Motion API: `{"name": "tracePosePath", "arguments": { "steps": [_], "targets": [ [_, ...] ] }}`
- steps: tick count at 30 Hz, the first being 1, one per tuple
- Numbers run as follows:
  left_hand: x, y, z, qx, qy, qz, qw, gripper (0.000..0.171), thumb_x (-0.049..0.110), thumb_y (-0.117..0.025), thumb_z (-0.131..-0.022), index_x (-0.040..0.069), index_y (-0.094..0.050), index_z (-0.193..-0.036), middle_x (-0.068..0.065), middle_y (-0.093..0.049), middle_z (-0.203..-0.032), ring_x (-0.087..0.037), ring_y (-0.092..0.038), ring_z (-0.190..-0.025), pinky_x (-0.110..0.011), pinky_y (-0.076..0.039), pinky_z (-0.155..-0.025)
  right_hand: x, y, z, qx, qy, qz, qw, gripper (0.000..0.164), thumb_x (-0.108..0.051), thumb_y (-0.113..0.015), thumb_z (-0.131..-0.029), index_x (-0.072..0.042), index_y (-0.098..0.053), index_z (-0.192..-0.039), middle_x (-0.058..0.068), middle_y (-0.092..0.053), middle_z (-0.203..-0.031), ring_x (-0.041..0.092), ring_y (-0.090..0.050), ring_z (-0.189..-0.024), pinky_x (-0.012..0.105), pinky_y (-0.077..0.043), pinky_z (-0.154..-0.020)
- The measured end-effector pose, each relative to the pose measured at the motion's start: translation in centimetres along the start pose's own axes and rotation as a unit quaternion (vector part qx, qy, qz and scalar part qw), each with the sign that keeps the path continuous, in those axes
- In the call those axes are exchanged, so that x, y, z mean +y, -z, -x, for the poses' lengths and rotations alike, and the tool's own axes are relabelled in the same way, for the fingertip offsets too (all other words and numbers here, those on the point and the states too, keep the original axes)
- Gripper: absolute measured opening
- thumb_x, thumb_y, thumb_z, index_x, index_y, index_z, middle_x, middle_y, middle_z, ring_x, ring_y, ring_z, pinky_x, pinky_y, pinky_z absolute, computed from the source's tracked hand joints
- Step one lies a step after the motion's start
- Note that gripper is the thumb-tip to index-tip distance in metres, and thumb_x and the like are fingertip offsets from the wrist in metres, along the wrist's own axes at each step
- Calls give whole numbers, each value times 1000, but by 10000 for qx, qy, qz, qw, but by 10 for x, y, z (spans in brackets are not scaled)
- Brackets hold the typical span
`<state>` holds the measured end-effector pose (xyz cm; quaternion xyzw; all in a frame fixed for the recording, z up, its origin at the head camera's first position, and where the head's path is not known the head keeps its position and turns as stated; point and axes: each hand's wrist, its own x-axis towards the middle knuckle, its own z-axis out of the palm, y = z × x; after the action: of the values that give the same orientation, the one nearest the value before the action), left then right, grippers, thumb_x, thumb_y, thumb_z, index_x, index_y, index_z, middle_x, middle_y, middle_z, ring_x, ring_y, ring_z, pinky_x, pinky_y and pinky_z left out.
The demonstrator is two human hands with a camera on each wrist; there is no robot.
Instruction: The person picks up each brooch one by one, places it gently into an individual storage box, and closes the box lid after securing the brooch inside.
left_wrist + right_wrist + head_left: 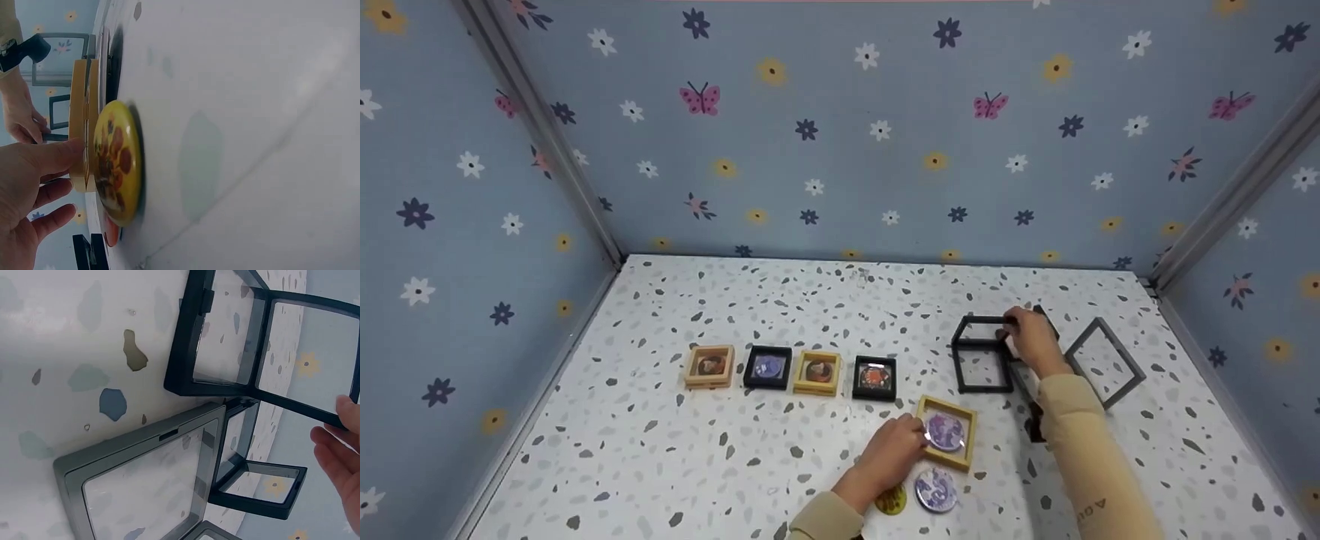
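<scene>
My left hand grips the left edge of a yellow display frame, thumb on one side and fingers on the other. A round purple badge shows inside its clear window. Just below lie a purple and white badge and a yellow badge, partly hidden behind the left hand in the head view. Over at the right, my right hand pinches the raised lid edge of a black display frame, which stands hinged open and shows no badge inside.
A row of small filled frames stands to the left: beige, black, yellow and another black. An open grey frame and another black frame are near the right arm. Flowered walls enclose the speckled table.
</scene>
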<state>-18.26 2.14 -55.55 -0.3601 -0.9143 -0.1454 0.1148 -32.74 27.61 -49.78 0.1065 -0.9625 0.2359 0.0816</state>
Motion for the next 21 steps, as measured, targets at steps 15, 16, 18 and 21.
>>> {"name": "tracePosePath", "arguments": {
  "steps": [15, 16, 18, 21],
  "targets": [
    [-12, -1, -3, 193, -113, -532, 9983, 6, 17, -64, -79, 14, -68, -76, 3, -54, -81, -12, -48, -73, -23, -38, -60, 4, 3, 32, 252, 553, -140, 9981, 12, 5, -58, -83, 6, -62, -94, 19, -61, -87, 30, -59, -76, 41, -48, -65],
    [-13, -1, -3, 139, -119, -569, 9982, 6, 17, -64, -79, 14, -68, -76, 3, -54, -82, -12, -48, -73, -24, -38, -61, 5, 4, 35, 285, 582, -125, 9978, 11, 5, -58, -83, 6, -62, -93, 18, -61, -86, 30, -59, -75, 41, -48, -64],
    [-13, 0, -4, 47, -83, -525, 9986, 6, 17, -64, -79, 14, -67, -76, 3, -53, -83, -12, -48, -74, -24, -38, -61, 5, 4, 40, 345, 622, -71, 9974, 8, 5, -58, -82, 5, -61, -90, 17, -61, -84, 30, -59, -74, 41, -47, -63],
    [-13, 1, -4, -44, 25, -400, 9992, 7, 19, -64, -80, 13, -66, -77, 2, -53, -85, -12, -47, -75, -23, -38, -62, 4, 5, 48, 474, 674, 17, 9966, 7, 4, -59, -82, 5, -61, -88, 16, -61, -82, 31, -59, -74, 42, -47, -63]
  ]
}}
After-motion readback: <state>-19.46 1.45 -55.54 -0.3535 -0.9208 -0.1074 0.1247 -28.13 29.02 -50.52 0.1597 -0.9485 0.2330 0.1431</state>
